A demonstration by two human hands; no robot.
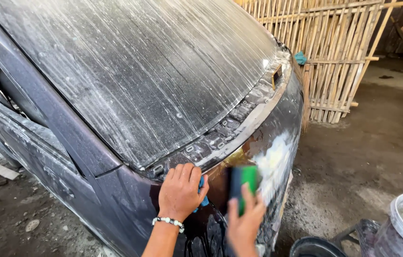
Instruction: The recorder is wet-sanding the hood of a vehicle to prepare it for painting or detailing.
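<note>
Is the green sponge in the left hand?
No: the green sponge is pressed to the dark car bonnet by the right hand; the left hand grips a blue cloth.

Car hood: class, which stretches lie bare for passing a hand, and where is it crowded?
Bare: hood between the foam and the bamboo fence; also the wet windscreen. Crowded: the near corner, where left hand, right hand and green sponge meet.

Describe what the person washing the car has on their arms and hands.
Both arms are bare, with no sleeves or gloves in view. The left hand has a beaded bracelet at the wrist, white beads with a few dark ones between. The right hand is blurred; no ring, watch or band can be made out on it.
</note>
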